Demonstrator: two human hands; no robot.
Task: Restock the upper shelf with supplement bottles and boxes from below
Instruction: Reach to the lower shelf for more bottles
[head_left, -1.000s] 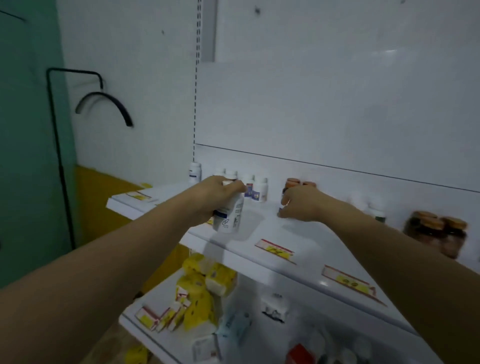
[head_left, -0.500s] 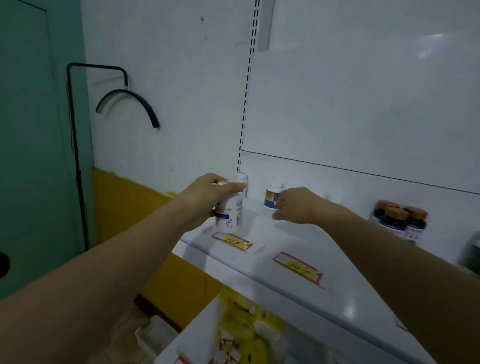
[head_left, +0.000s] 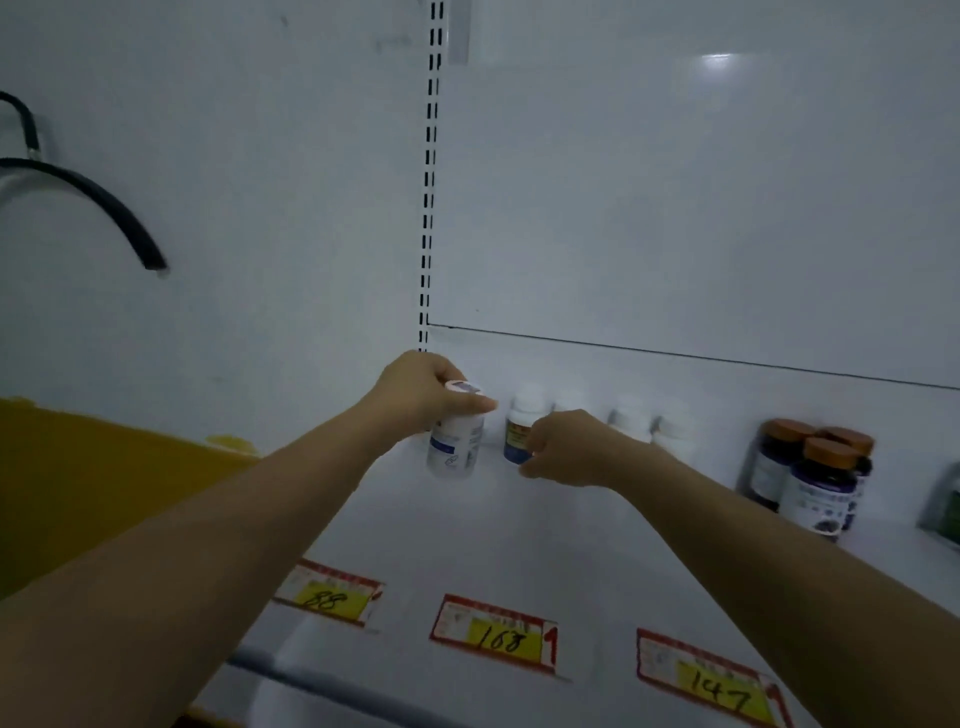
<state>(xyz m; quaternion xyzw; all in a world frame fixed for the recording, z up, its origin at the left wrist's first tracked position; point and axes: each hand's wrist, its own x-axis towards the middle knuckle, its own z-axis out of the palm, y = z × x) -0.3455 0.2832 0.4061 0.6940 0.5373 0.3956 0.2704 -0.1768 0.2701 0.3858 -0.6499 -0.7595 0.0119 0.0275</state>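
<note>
- The shelf (head_left: 519, 545) fills the lower half of the frame and is smooth and glossy. A bottle set down tilted or with a shove could skid on it or tip over.
- The dark bottles (head_left: 821, 488) with orange caps stand in a tight cluster at mid right, well apart from both hands. The risk to them is low unless the right forearm swings wide as it pulls out.
- The back row (head_left: 631, 421) of white bottles stands against the rear panel, just behind the right hand (head_left: 566, 447). A backward nudge could knock several over in a chain.
- The bottle (head_left: 454, 447), white with a blue label, is at the frame's centre, near the shelf's back left. The left hand (head_left: 421, 395) grips it from above around the cap. I cannot tell if its base touches the shelf, and letting go early would drop it.
- The small bottle (head_left: 519, 431) stands just beside it on the right. The right hand's fingers are curled against it, but I cannot tell whether they hold it. The two bottles could collide in the narrow gap.
- The tags (head_left: 493, 634) lie along the front edge, and a bottle placed off its tag would be mispriced.
</note>
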